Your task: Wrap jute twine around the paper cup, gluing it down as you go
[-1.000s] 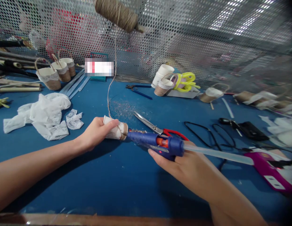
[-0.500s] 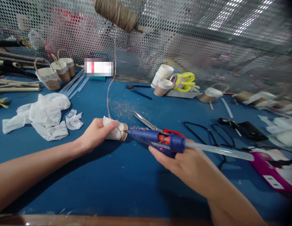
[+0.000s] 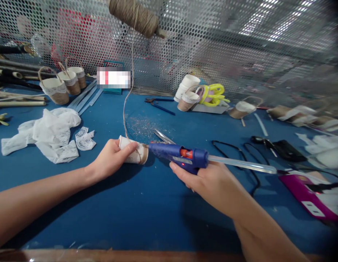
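My left hand (image 3: 111, 156) is closed around a small white paper cup (image 3: 135, 158) lying on its side, thumb pressed on its wall. Twine (image 3: 125, 123) runs up from the cup to a large spool (image 3: 133, 18) above. A strand of it wraps the cup near its far right end. In my right hand (image 3: 204, 178) is a blue hot glue gun (image 3: 178, 155) with a lit red light and a clear glue stick out of its back. The gun's nozzle is at the cup's right end; whether it touches I cannot tell. Partly hidden behind the gun lie scissors (image 3: 163, 136).
White lace (image 3: 50, 133) is heaped at left. Finished-looking handled cups (image 3: 56, 92) stand behind it. Pliers (image 3: 160, 104), stacked white cups (image 3: 186, 87) and a yellow coil (image 3: 212, 94) lie at the back. A black cord (image 3: 231, 154) and a purple power strip (image 3: 301, 198) are at right.
The glue gun's nozzle has shifted up along the cup's right end, and its rear has moved slightly left. The left hand stays in place, with the cup turned a little.
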Motion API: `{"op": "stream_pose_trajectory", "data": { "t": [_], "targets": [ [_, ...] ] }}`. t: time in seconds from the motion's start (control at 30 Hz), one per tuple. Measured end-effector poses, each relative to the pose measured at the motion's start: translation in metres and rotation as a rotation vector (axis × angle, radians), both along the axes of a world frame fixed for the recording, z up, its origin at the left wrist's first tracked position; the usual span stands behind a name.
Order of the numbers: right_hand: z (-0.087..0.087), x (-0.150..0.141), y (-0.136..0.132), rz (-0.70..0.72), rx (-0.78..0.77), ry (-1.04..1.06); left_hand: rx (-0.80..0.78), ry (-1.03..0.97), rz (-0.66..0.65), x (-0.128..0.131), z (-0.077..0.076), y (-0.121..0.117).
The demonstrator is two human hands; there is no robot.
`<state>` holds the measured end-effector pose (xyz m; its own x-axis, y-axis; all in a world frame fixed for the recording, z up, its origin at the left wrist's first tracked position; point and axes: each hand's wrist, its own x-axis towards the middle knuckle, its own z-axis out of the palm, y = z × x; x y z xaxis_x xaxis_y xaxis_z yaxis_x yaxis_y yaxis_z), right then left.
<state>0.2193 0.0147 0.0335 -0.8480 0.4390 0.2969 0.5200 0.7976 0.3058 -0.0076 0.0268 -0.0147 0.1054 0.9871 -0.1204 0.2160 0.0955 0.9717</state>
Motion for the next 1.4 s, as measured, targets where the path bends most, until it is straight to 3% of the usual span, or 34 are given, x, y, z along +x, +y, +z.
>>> {"op": "stream_pose_trajectory", "data": {
  "t": [0.33,0.6,0.67,0.8,1.03,1.23,1.4],
  "targets": [
    [0.002,-0.018,0.002,-0.447,-0.657,0.469,0.032,0.031,-0.032,-0.001,0.004,-0.005],
    [0.01,-0.011,0.007,-0.572,-1.025,0.788,0.066,0.013,-0.076,-0.001,0.0,-0.008],
    [0.009,-0.002,0.018,-0.584,-1.018,0.92,0.076,-0.031,-0.096,-0.001,0.0,-0.01],
    [0.001,0.018,0.051,-0.738,-0.83,0.989,0.089,-0.09,-0.093,-0.002,0.001,-0.013],
    [-0.026,0.03,0.097,-0.928,-0.878,0.891,0.093,-0.091,-0.083,-0.005,0.002,-0.018],
    [-0.033,0.035,0.109,-1.081,-0.686,0.609,0.116,-0.102,-0.125,-0.004,0.003,-0.018],
    [-0.02,0.019,0.093,-1.011,-0.526,0.529,0.113,-0.076,-0.154,-0.003,0.004,-0.019]
  ]
}}
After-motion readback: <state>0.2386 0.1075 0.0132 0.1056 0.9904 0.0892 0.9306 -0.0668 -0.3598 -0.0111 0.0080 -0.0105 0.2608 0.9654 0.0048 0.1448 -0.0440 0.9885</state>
